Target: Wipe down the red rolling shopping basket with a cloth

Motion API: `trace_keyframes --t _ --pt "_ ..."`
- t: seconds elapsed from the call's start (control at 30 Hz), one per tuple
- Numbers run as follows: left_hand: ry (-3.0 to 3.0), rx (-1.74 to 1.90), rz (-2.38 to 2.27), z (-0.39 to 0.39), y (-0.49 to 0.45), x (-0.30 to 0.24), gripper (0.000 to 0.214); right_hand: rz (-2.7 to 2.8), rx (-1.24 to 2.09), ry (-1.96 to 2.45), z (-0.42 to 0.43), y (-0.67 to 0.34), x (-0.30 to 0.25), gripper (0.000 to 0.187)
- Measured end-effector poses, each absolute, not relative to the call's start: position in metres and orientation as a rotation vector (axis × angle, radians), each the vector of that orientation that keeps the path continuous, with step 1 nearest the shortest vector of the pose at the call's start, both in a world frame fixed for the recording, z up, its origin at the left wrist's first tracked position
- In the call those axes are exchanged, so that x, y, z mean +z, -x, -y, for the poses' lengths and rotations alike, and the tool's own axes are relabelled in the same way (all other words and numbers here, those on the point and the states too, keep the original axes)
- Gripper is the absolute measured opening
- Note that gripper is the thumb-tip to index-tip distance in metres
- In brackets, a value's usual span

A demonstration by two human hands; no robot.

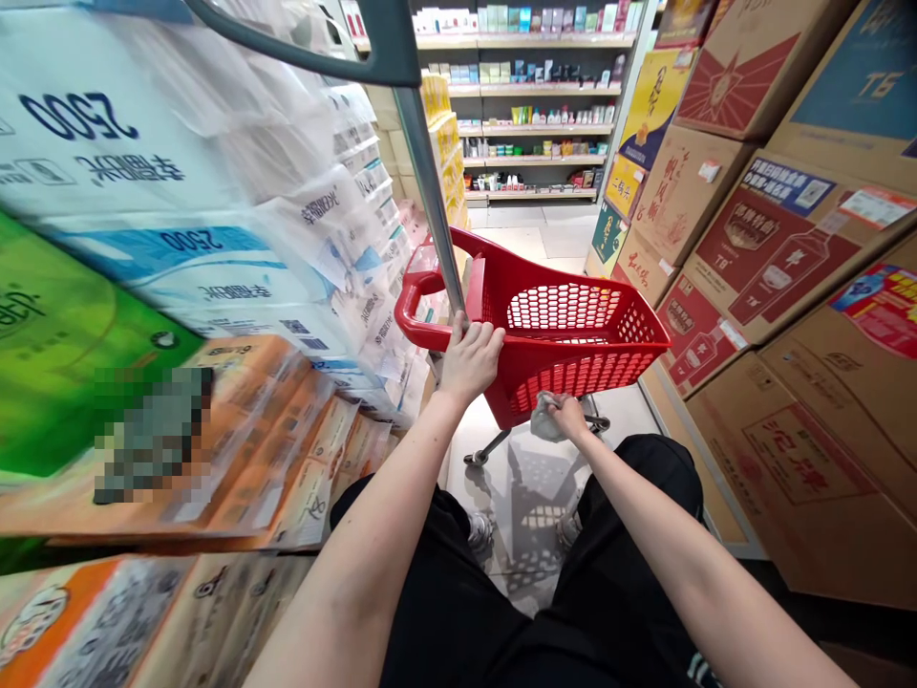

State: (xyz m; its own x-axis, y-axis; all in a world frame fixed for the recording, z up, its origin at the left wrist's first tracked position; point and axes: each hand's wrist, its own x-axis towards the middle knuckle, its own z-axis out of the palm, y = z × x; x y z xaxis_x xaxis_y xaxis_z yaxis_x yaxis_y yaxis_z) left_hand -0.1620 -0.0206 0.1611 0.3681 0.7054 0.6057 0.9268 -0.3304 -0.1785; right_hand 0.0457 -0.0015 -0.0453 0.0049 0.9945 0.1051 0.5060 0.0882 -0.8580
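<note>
A red plastic shopping basket [573, 330] on wheels stands in the aisle in front of me, with a metal pull handle [430, 182] rising from its near side to a dark grip at the top. My left hand [469, 358] is wrapped round the lower part of that metal handle. My right hand [565, 416] is closed on a crumpled grey cloth [545, 418], pressed against the basket's lower front wall. I am crouched, my black trousers and shoes showing below.
Stacked packs of tissue paper [179, 287] fill the left side. Piled cardboard boxes [788, 268] line the right. A tiled floor [544, 239] runs ahead to shelves of small goods [537, 105] at the far end.
</note>
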Motion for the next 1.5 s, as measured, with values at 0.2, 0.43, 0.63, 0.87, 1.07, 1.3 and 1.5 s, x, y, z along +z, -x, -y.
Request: trace_keyframes --t 0.2,0.43,0.63,0.87,1.07,1.3,1.5 --pt "2.132 -0.621 1.393 0.017 0.164 0.158 0.031 1.470 0.281 1.384 0.004 -0.053 0.042 0.041" --pt "2.213 -0.628 1.349 0.019 0.162 0.161 0.035 2.144 -0.014 1.173 -0.017 -0.007 0.117 0.046" --pt "2.194 -0.884 1.323 0.029 0.193 0.177 0.033 2.232 -0.241 1.266 -0.039 -0.043 0.099 0.038" --pt "1.981 -0.945 1.554 0.009 0.206 0.189 0.031 2.305 -0.292 1.230 -0.048 -0.051 0.100 0.036" --pt "1.998 -0.847 1.530 0.008 0.200 0.191 0.036 2.219 -0.234 1.098 -0.040 -0.004 0.114 0.037" --pt "1.967 -0.849 1.498 0.008 0.208 0.190 0.035 2.341 -0.218 0.906 -0.037 0.010 0.128 0.041" --pt "1.971 -0.821 1.480 0.006 0.209 0.190 0.034 2.445 -0.216 0.864 -0.044 0.008 0.139 0.042"
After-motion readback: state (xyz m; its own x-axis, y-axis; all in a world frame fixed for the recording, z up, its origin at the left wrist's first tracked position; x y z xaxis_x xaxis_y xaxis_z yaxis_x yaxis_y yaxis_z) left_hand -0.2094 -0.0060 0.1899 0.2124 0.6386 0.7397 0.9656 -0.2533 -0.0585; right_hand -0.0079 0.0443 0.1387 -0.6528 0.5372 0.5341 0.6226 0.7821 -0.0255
